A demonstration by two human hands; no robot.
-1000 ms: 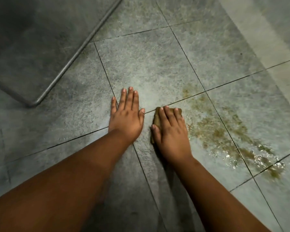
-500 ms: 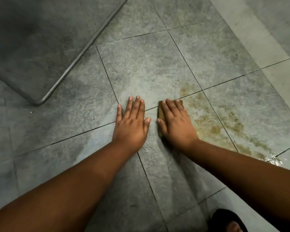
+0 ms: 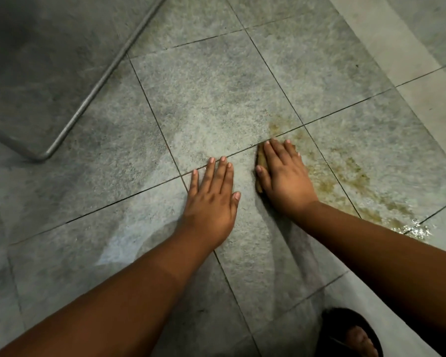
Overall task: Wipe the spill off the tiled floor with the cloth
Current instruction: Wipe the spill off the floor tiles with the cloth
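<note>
The left hand lies flat on the tiled floor, palm down, fingers straight and close together, holding nothing. The right hand sits just beside it at 3 o'clock, palm down on the cloth, fingers straight and slightly spread, pressing it to the tile. Only a narrow brownish edge of the cloth shows, along the thumb side of that hand; the rest is hidden under the palm.

The spill, a yellow-brown smear, begins at the right hand's fingertips and runs toward 4 o'clock across the neighbouring tile. It ends in a wet, glistening patch near the right forearm. A fainter stain lies at 12 o'clock from the cloth, just over the grout line.

A bent metal tube rests on the floor at 10 o'clock from the hands, well apart from them. A foot in a dark sandal stands at 5 o'clock, at the lower edge of view.
</note>
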